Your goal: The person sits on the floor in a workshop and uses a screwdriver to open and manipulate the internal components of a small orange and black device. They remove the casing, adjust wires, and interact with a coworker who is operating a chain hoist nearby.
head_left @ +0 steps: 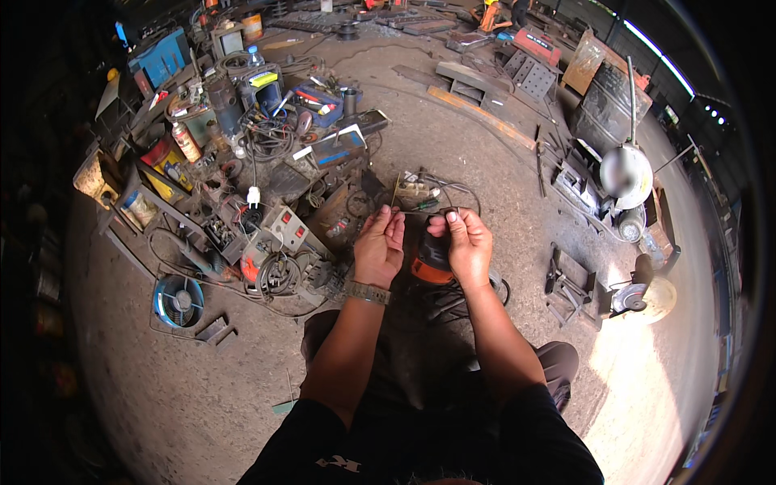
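Observation:
Both my hands are raised in front of my knees, with a thin, wire-like strand [420, 212] stretched between them. One end is pinched by my left hand [378, 249], thumb against fingers, and a watch [368, 293] sits on that wrist. My right hand [470, 246] pinches the other end with its fingers curled. Below and between the hands is an orange and black power tool [432, 268], partly covered by my right fingers. Just beyond the hands, small parts [418, 191] and a loop of dark cable lie on the floor.
Left, a cluttered bench holds coiled cables [275, 133], a spray can [186, 141] and a switch box [288, 228]. A blue round fan [179, 301] stands on the floor. To the right are a cut-off machine [626, 176], a bench grinder [634, 297] and steel beams [473, 85].

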Demonstrator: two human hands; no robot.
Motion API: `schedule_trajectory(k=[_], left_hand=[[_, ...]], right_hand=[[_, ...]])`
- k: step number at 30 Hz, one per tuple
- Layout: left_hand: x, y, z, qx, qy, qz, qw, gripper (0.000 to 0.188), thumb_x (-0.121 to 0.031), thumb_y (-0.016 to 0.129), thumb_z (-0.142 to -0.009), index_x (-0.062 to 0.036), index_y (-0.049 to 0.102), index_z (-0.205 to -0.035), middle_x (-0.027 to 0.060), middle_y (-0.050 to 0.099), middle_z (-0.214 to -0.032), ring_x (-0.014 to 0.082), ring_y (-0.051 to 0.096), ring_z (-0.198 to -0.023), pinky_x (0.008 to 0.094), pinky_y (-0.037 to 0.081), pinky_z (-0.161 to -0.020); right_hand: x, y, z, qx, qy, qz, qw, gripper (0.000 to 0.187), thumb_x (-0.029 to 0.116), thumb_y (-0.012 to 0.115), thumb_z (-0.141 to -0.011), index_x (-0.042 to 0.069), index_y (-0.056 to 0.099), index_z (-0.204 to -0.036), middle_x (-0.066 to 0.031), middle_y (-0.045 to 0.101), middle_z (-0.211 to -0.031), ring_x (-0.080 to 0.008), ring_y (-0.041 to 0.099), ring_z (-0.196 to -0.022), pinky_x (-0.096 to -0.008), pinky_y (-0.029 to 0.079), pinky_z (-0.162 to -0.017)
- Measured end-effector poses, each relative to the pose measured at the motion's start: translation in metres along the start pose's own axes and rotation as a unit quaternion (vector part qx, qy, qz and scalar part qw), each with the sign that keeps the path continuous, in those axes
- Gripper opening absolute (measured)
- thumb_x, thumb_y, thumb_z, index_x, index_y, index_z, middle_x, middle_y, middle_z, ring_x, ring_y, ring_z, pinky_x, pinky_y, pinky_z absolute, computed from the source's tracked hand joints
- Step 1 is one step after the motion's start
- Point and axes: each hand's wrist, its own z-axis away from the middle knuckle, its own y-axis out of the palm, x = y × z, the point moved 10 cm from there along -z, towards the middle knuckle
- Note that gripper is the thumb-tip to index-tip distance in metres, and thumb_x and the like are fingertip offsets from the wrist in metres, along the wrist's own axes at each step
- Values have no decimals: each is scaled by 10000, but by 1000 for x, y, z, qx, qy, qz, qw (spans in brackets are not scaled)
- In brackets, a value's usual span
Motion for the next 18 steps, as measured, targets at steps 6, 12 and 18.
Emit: schedule_trajectory(k=[6,12,18], left_hand=[[2,-4,-4,-6,-23,-3,1000,112,-72,756,-978,-39,676,-1050,84,733,-1039,172,719,-948,280,633,-876],[4,9,-7,32,-1,-55,998,128,-97,763,-980,-85,639,-1010,78,743,-972,180,737,-889,295,622,-800],[-13,19,-6,77,54,-216,972,91,-111,719,-1017,-44,665,-1047,70,749,-923,134,691,-748,258,509,-640]], right_hand=[[17,7,-1,36,-71,98,992,216,152,603,-1095,-17,695,-997,-76,775,-916,-130,726,-813,-278,582,-773],[-7,-10,-28,-19,62,-3,998,233,164,596,-1099,-11,692,-978,-99,767,-896,-143,728,-769,-284,594,-727],[15,5,-52,-3,51,-21,998,223,165,583,-1104,-19,670,-1013,-111,756,-906,-172,740,-768,-304,618,-691]])
